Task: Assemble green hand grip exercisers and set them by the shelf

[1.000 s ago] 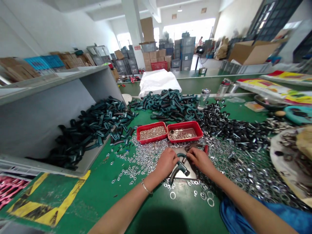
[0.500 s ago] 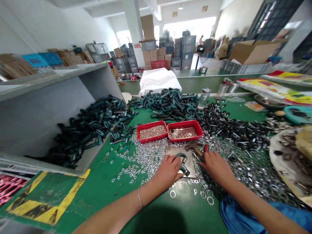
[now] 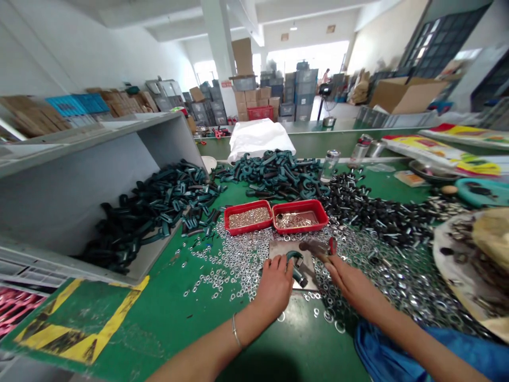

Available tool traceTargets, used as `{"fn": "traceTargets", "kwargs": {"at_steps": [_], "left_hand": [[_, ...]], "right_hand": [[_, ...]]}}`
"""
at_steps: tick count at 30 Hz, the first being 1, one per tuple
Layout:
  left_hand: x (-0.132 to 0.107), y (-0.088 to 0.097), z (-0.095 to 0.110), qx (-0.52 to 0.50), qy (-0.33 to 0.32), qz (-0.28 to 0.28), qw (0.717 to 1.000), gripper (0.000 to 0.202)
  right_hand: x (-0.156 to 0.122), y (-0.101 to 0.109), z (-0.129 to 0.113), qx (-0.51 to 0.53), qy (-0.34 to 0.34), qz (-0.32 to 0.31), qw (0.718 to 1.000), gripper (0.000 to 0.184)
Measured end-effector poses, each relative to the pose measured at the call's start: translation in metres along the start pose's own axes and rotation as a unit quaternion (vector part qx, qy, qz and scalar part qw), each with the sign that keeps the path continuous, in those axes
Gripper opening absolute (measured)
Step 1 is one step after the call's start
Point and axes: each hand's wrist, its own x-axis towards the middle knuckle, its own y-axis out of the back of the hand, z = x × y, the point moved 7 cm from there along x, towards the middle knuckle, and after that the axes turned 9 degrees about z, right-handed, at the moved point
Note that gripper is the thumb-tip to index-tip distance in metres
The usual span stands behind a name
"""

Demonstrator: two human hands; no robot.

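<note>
My left hand (image 3: 275, 284) is closed on a dark green curved, C-shaped tool part (image 3: 299, 273), pressing it onto a flat metal plate (image 3: 278, 247). A metallic piece sits across the part's opening. My right hand (image 3: 342, 276) grips a hammer (image 3: 315, 247) by its handle, its head over the plate's far right corner, close to the part. Just beyond the right fingers shows a small red object (image 3: 332, 245), its kind unclear. Silvery washers (image 3: 242, 265) lie loose around the plate. Behind it stand two red trays, one with tiny metal pieces (image 3: 249, 217), one with small pins (image 3: 296, 219).
Green tool parts are heaped at the back (image 3: 278, 170) and in a tipped grey bin (image 3: 131, 154) on the left. Black-headed bolts (image 3: 369, 212) cover the right side. A clear bottle (image 3: 330, 165) stands behind them. Blue cloth (image 3: 382, 350) lies front right, below a round tray (image 3: 445, 254).
My right hand has brought the hammer slightly left, and the hammer head is raised and turned. My left hand stays on the green part. The view has tilted up a little.
</note>
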Motion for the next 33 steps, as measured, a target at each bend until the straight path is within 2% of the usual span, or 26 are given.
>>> {"fn": "traceTargets", "kwargs": {"at_steps": [3, 6, 8, 10, 12, 14, 16, 18, 19, 21, 24, 27, 31, 33], "left_hand": [[0.001, 0.001, 0.001, 0.004, -0.009, -0.008, 1.0, 0.045], [0.005, 0.011, -0.001, -0.027, -0.013, -0.022, 0.999, 0.046], [0.011, 0.02, -0.008, -0.101, 0.011, -0.032, 0.994, 0.049], [0.019, 0.024, -0.019, -0.224, 0.068, -0.049, 0.971, 0.057], [0.023, 0.019, -0.035, -0.331, 0.143, -0.06, 0.931, 0.066], [0.025, 0.01, -0.052, -0.345, 0.197, -0.04, 0.917, 0.07], [0.023, 0.003, -0.066, -0.29, 0.206, -0.004, 0.934, 0.061], [0.02, -0.002, -0.073, -0.25, 0.183, 0.008, 0.951, 0.049], [0.019, -0.004, -0.074, -0.245, 0.17, 0.001, 0.954, 0.045], [0.016, -0.004, -0.077, -0.247, 0.156, -0.013, 0.956, 0.043], [0.016, 0.002, -0.082, -0.25, 0.15, -0.011, 0.957, 0.042], [0.018, 0.004, -0.081, -0.279, 0.134, -0.01, 0.951, 0.038], [0.015, -0.001, -0.074, -0.297, 0.114, -0.016, 0.948, 0.035], [0.014, 0.002, -0.075, -0.298, 0.103, -0.017, 0.949, 0.036]], "right_hand": [[-0.002, -0.008, 0.003, 0.013, -0.019, -0.039, 0.999, 0.034], [-0.008, -0.003, 0.026, 0.13, -0.121, -0.073, 0.981, 0.045], [-0.01, 0.013, 0.05, 0.209, -0.198, -0.047, 0.956, 0.05], [-0.006, 0.038, 0.079, 0.229, -0.227, 0.009, 0.947, 0.05], [0.003, 0.063, 0.109, 0.144, -0.231, 0.055, 0.961, 0.045], [0.017, 0.085, 0.126, -0.031, -0.185, 0.115, 0.975, 0.037], [0.032, 0.09, 0.119, -0.198, -0.081, 0.165, 0.963, 0.03], [0.044, 0.069, 0.102, -0.27, -0.01, 0.147, 0.952, 0.028], [0.049, 0.053, 0.096, -0.278, -0.017, 0.112, 0.954, 0.029], [0.056, 0.024, 0.088, -0.282, -0.083, 0.046, 0.955, 0.035], [0.063, 0.003, 0.077, -0.299, -0.154, 0.016, 0.942, 0.041], [0.071, 0.001, 0.071, -0.298, -0.151, -0.005, 0.943, 0.033], [0.078, 0.015, 0.065, -0.285, -0.118, 0.026, 0.951, 0.029], [0.077, 0.019, 0.066, -0.286, -0.104, 0.019, 0.952, 0.026]]}}
